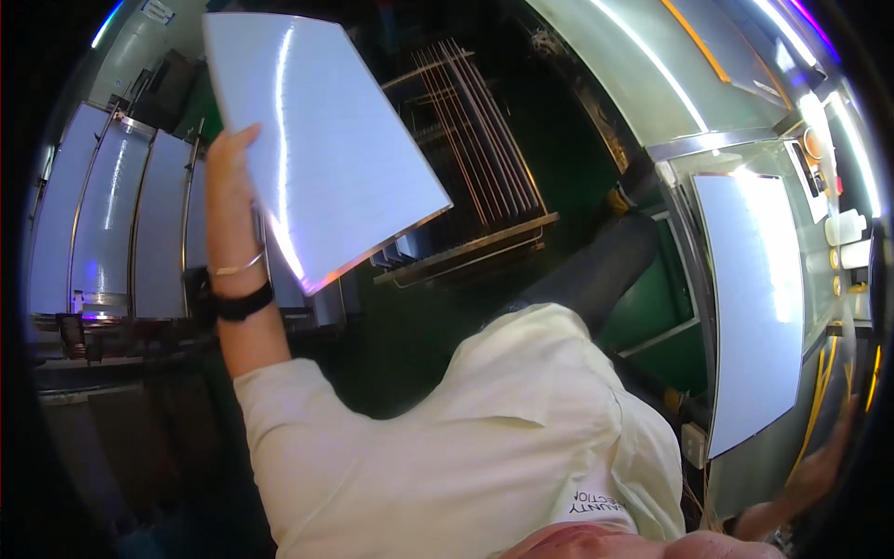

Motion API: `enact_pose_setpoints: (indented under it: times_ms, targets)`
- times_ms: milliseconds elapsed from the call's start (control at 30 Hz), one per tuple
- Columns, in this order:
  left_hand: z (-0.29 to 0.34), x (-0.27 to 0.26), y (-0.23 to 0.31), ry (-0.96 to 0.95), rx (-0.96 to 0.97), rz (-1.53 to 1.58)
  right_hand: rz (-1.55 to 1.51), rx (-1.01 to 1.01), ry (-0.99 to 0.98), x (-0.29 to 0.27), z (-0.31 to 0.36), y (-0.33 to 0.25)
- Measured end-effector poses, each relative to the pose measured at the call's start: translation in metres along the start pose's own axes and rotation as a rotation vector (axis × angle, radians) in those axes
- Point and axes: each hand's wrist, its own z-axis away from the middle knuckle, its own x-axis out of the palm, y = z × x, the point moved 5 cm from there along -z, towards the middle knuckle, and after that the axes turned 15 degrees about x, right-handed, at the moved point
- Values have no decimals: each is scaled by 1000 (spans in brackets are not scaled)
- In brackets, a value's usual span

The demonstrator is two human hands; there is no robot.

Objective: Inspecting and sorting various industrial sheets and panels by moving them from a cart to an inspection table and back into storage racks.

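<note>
My left hand grips the left edge of a large, thin, glossy white panel, its thumb lying over the face. The panel is held up at a tilt, and the fingers behind it are hidden. A dark band and a bracelet circle that wrist. At the far right rim, my right hand reaches up beside the bench, dim and smeared, so its fingers cannot be made out. Nearest to it, a second white panel lies on the bench, reflecting the lamps brightly.
A rack with several upright sheets stands on the green floor ahead. To the left, several pale panels rest between metal bars of a machine. Small white containers and yellow cables are along the right rim.
</note>
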Motion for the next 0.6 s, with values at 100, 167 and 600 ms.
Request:
enact_pose_setpoints:
  times_ms: [100, 167, 600]
  targets:
    - [-7, 36, -41, 17, -77, -120, -413, 46, -70, 55, 66, -14]
    - [-4, 62, -58, 11, -120, -102, -180, 312, -149, 88, 110, -25]
    - [15, 126, -89, -84, -183, -68, -275, 346, -354, 144, 164, -33]
